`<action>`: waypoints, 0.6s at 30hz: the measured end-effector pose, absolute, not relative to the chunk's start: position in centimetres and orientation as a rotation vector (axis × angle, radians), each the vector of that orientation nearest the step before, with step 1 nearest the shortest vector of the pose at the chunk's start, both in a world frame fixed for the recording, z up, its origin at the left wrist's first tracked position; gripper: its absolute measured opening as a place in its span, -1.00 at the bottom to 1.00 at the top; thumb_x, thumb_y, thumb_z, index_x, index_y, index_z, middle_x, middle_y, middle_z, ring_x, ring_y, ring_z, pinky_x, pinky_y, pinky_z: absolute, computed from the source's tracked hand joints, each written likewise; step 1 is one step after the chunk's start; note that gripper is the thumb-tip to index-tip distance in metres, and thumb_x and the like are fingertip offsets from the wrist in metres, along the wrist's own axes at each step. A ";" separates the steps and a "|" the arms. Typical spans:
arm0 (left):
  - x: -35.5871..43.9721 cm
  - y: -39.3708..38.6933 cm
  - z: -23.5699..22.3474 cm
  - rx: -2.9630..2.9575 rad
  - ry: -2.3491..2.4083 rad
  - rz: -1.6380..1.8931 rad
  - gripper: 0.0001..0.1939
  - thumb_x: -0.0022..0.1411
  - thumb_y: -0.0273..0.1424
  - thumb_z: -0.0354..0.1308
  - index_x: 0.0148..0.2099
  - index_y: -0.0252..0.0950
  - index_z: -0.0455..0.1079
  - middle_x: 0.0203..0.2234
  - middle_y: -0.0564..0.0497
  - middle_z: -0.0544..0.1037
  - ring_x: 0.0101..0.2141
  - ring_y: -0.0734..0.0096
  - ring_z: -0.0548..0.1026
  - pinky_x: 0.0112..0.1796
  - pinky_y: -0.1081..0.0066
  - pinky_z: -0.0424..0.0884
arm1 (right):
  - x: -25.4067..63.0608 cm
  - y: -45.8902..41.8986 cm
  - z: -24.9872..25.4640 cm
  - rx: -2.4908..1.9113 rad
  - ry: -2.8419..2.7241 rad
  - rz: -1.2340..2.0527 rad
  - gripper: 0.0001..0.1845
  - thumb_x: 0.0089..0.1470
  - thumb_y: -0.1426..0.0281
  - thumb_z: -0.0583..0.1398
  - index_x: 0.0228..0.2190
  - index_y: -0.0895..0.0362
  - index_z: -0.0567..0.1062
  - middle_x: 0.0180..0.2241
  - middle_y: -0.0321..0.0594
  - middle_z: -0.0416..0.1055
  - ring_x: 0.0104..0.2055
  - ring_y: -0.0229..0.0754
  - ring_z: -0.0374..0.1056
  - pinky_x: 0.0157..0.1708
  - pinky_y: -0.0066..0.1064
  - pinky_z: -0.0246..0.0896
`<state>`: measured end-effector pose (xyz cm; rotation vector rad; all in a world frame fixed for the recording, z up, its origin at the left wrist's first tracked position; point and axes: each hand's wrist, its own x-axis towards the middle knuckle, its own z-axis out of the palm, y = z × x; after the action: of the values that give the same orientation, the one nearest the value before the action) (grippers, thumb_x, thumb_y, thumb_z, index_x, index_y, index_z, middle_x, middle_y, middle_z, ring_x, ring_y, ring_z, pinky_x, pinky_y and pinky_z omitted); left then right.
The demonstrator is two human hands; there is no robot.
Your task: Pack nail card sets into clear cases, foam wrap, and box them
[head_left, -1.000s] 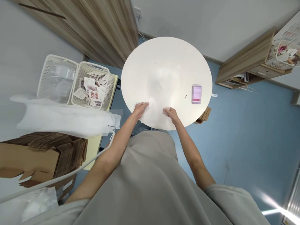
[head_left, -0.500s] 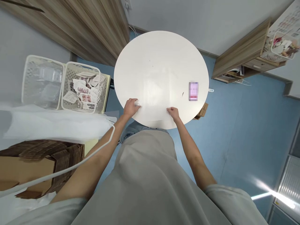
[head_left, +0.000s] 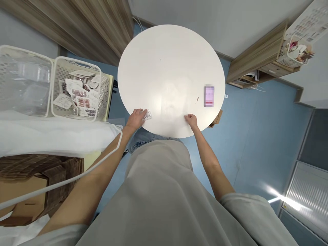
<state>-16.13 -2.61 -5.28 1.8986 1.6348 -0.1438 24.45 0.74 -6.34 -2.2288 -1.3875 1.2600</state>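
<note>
At the near left edge of the round white table (head_left: 143,51), my left hand (head_left: 136,118) is closed on a small clear plastic pack (head_left: 147,115). Small pale shapes show through the pack, too tiny to name. My fingers cover its left part. Over the near right part of the tabletop, my right hand (head_left: 191,120) has its fingers curled together in a pinch. Whether anything thin or transparent is between them cannot be made out. A phone-like pink rectangle (head_left: 209,96), blurred out, lies on the table beyond my right hand.
To the left stand a white basket (head_left: 57,80) of printed cards and small packs, and another basket (head_left: 50,92) with clear plastic packaging. White sheeting (head_left: 64,136) and folded cardboard (head_left: 64,174) lie nearer me. A wooden cabinet (head_left: 261,56) stands at the right.
The small pack shows more plainly beside my left fingers, with the hand a little further left. My right hand stays pinched in nearly the same place. The whole view has shifted slightly.
</note>
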 end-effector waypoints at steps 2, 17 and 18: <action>-15.5 -2.7 -5.0 1.922 1.607 -0.101 -0.09 0.21 -0.45 0.21 0.58 -0.36 0.14 0.34 -0.38 0.40 0.33 -0.29 0.31 0.32 -0.13 0.34 | 24.8 -0.1 -6.3 -2.270 -1.253 1.305 -0.69 0.09 0.15 0.30 -0.22 0.11 0.57 -0.25 -0.16 0.60 -0.19 -0.07 0.52 -0.12 -0.30 0.42; -3.6 2.0 -4.5 2.096 1.233 -0.074 -0.04 0.22 -0.50 0.17 0.63 -0.41 -0.01 0.36 -0.35 0.38 0.35 -0.20 0.30 0.28 -0.03 0.40 | 24.7 -3.1 -5.8 -2.287 -1.054 1.295 -0.82 0.17 0.26 0.24 -0.32 0.08 0.62 -0.34 -0.20 0.66 -0.22 -0.08 0.63 -0.07 -0.29 0.48; -3.3 2.0 -4.7 2.083 1.237 -0.097 -0.03 0.21 -0.51 0.17 0.62 -0.41 0.00 0.36 -0.35 0.39 0.34 -0.21 0.31 0.25 -0.02 0.43 | 24.7 -3.0 -5.6 -2.281 -1.054 1.292 -0.82 0.17 0.26 0.24 -0.32 0.08 0.62 -0.34 -0.21 0.66 -0.22 -0.07 0.62 -0.06 -0.29 0.47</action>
<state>-3.33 2.02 -4.69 2.0830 1.2375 -0.0969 24.67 -3.05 -5.57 -2.2805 -1.0544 1.2915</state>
